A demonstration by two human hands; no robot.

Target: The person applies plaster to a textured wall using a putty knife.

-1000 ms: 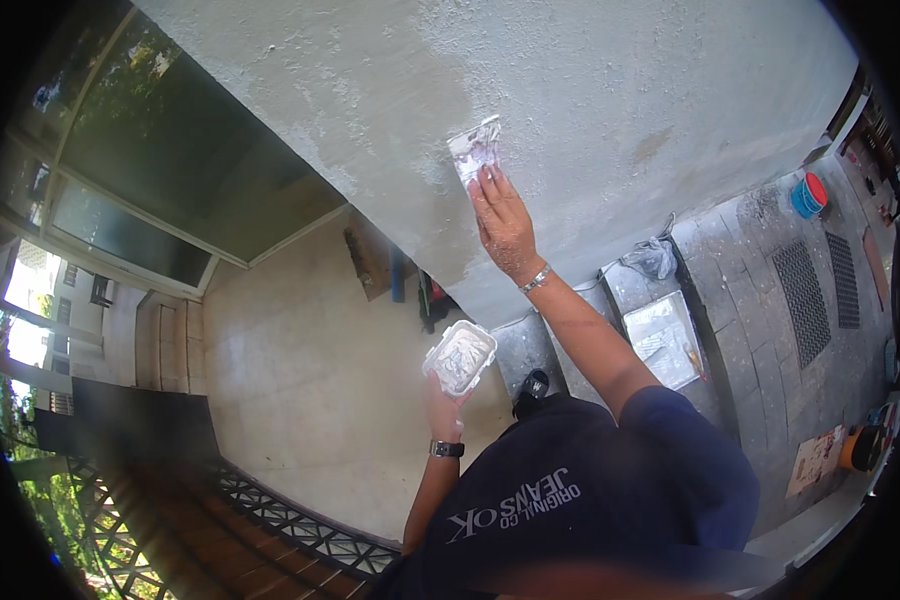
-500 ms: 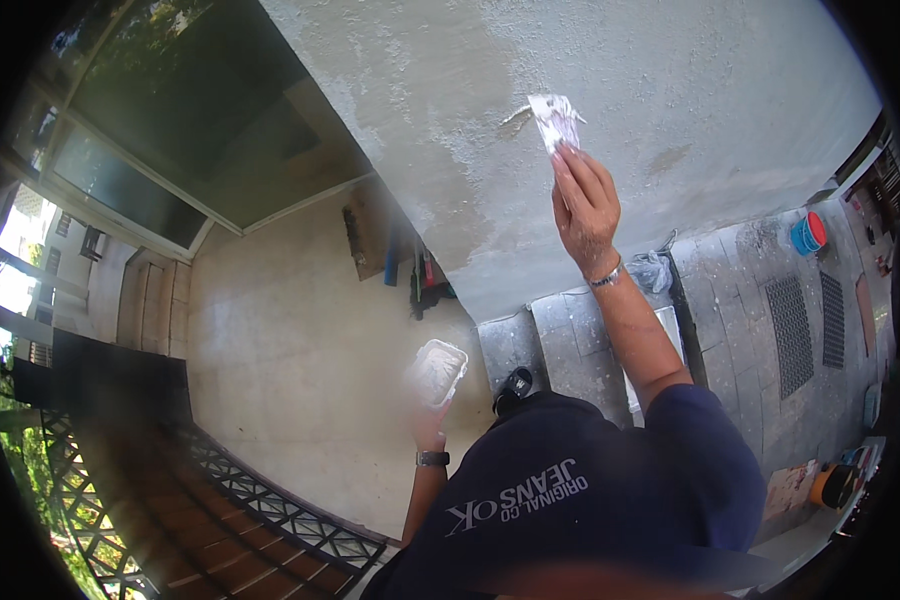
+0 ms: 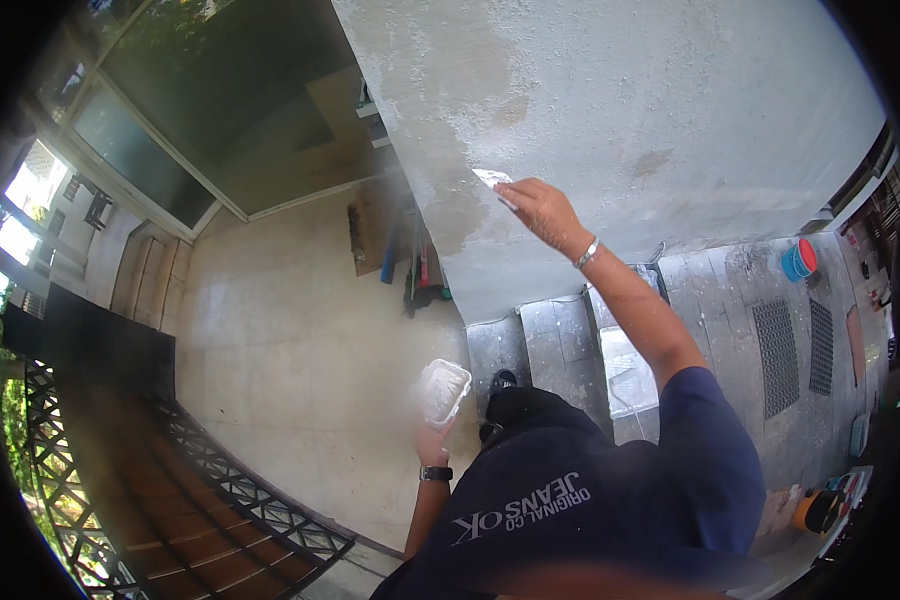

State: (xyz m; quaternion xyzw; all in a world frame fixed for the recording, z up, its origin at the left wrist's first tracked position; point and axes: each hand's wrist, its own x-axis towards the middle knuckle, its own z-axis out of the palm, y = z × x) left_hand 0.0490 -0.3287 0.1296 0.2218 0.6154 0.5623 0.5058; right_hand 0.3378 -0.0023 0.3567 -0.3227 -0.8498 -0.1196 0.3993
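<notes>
Right hand (image 3: 542, 208): fingers drawn together, no gap showing, pinching the near end of a flat spreader blade (image 3: 492, 178). Blade is smeared white, seen nearly edge-on, slanting up and left from the fingertips, in front of the wall (image 3: 610, 120). Edge touching the wall or just off it: can't tell from this angle. Left hand (image 3: 432, 442): supports a shallow white tub (image 3: 462, 393) at its near end, held low, well apart from the blade. Finger curl is hidden by blur and the tub, so spread can't be told. White paste (image 3: 440, 388) inside the tub, tub tilted a bit.

Wall is pale and speckled, with a darker patch (image 3: 448, 180) close to the blade. Step in hand looks like spreading paste over that area; judging from here, the next move calls for laying the blade flat on the wall and drawing it with even pressure, tub kept level.

Further out: silver band (image 3: 588, 252) on the right wrist, black watch (image 3: 436, 473) on the left. Steps (image 3: 550, 335) below the wall, whitish tray (image 3: 620, 405) on them, partly behind the right forearm. Blue bucket with red top (image 3: 799, 262) far right, near two dark grates (image 3: 776, 360).
</notes>
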